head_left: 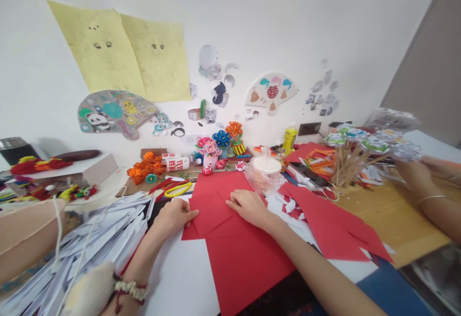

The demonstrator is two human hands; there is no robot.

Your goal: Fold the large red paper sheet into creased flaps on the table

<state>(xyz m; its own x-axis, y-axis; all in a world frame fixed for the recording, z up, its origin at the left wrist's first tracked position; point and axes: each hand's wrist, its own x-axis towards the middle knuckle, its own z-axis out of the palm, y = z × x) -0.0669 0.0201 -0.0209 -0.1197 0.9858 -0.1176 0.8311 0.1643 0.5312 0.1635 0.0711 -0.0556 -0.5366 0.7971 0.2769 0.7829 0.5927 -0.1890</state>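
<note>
A smaller piece of red paper [212,212] lies at a slant over larger red sheets. My left hand [175,217] pinches its left edge, thumb on top and the other fingers curled. At its upper right edge, my right hand [249,205] holds the paper with fingertips drawn together. Beneath these, a large red sheet [245,268] reaches toward me, with white paper [180,277] under it on the left. A bracelet [130,289] circles my left wrist.
Folded white paper strips [104,234] pile up on the left. A plastic-wrapped lidded cup [265,167] stands behind my right hand. More red sheets [334,224] lie to the right. Paper flowers on sticks [351,162] stand near another person's hand [414,174]. A yellow bottle [289,139] stands behind.
</note>
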